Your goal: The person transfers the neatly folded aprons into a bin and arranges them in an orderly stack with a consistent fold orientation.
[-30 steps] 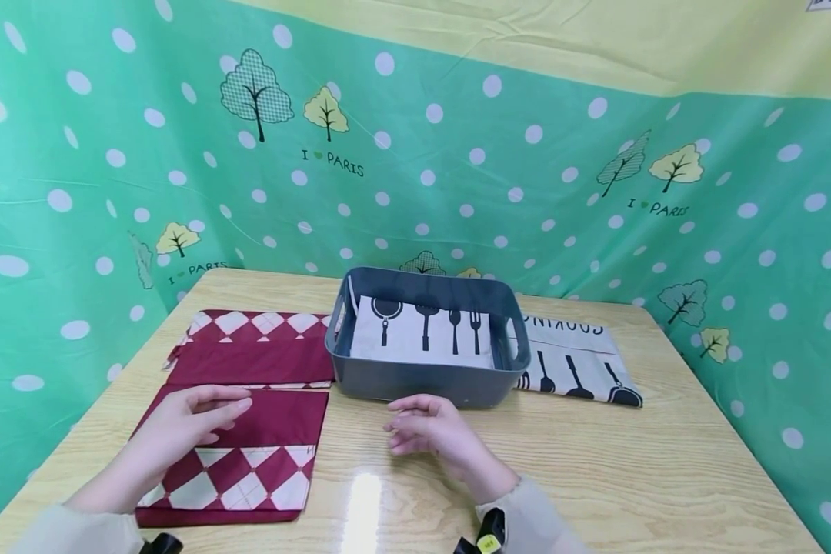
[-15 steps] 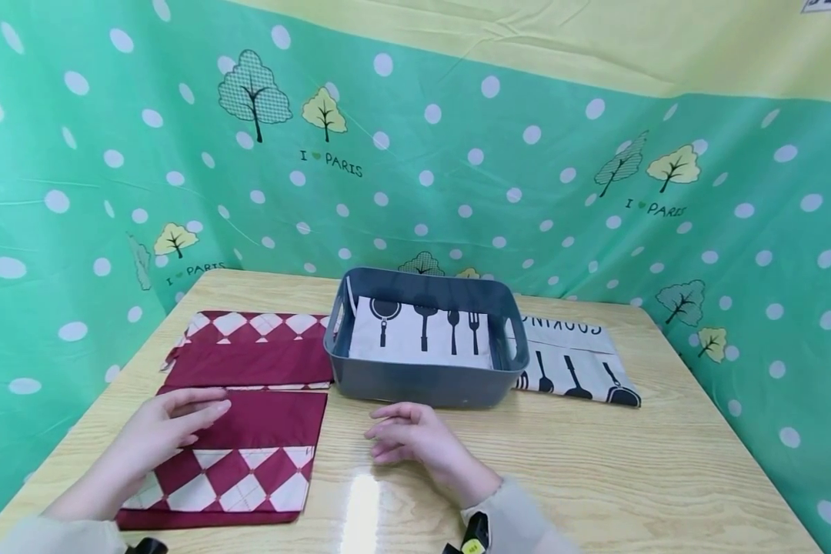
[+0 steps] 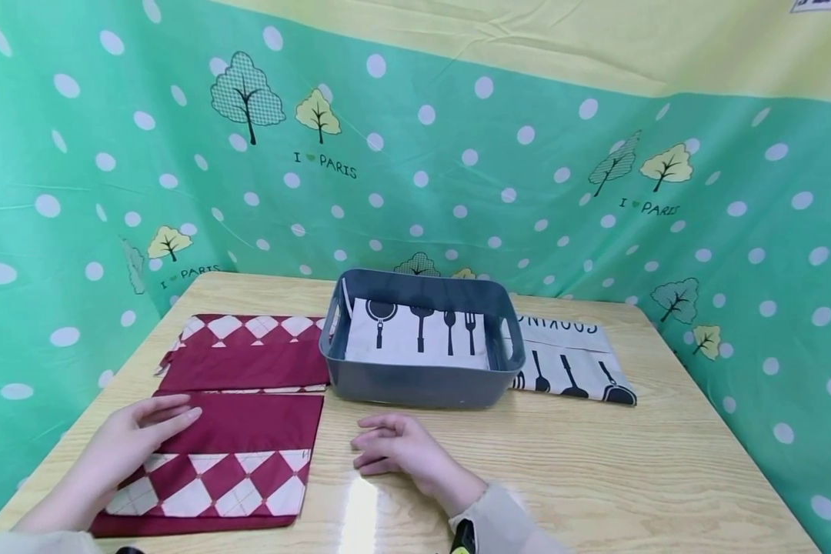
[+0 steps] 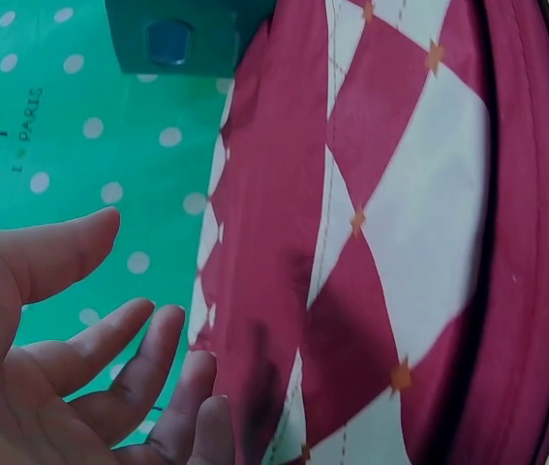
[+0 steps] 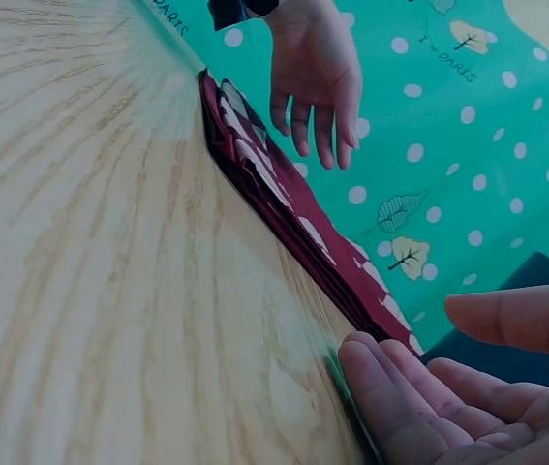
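Loosely, the left hand point(image 3: 126, 442) overhangs maroon cloth point(image 3: 256, 423)

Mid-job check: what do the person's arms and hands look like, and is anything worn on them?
The left hand and right hand are bare, with no glove or ring showing. The sleeves are long and pale beige. A black device with a yellow marking sits at the right wrist; another black piece shows at the left, partly out of frame.

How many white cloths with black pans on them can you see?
2. One white cloth is inside the gray bin; the other white cloth lies on the table to the bin's right, partly hidden behind it. More could be hidden underneath.
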A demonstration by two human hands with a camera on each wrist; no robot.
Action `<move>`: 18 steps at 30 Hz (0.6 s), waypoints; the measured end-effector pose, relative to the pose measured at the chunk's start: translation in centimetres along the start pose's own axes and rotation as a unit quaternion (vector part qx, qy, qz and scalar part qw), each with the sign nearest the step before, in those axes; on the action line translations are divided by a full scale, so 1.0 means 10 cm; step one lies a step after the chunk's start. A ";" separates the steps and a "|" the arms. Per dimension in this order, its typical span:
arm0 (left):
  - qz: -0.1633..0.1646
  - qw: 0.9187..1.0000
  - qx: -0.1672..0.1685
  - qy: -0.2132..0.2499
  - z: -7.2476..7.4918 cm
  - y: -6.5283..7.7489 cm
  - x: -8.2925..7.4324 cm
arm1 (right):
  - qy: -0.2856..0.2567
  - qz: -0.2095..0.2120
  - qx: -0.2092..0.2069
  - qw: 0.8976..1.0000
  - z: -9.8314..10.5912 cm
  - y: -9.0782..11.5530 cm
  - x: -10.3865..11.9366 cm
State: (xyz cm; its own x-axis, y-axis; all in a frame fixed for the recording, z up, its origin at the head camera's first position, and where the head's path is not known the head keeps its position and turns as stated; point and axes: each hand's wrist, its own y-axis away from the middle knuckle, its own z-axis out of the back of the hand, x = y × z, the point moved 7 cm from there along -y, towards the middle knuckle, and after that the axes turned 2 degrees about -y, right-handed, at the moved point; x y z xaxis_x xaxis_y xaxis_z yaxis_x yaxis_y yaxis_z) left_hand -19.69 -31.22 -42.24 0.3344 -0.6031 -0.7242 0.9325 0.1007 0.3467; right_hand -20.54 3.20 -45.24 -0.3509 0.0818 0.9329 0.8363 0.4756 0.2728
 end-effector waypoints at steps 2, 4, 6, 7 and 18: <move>0.007 1.000 0.000 0.002 0.01 -0.01 0.03 | 0.002 -0.001 -0.001 1.000 -0.01 -0.01 -0.02; 0.014 1.000 0.001 0.005 0.01 -0.01 0.06 | 0.007 -0.003 -0.001 1.000 -0.02 -0.01 -0.04; 0.020 1.000 0.001 0.006 0.02 -0.02 0.09 | 0.009 -0.005 -0.002 1.000 -0.04 -0.01 -0.05; 0.023 1.000 0.000 0.003 0.03 -0.02 0.10 | 0.009 -0.006 -0.003 1.000 -0.04 -0.02 -0.05; 0.044 0.998 -0.028 -0.037 0.14 -0.04 0.24 | 0.004 -0.015 -0.013 1.000 -0.11 -0.04 -0.10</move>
State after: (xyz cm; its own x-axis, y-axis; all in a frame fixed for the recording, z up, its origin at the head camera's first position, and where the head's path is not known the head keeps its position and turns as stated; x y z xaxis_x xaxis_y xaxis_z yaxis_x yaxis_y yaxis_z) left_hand -19.48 -33.83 -43.30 0.4057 -0.6471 -0.6455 0.9071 0.1980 0.3715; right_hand -20.10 1.97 -46.00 -0.3722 0.0612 0.9261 0.8362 0.4550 0.3060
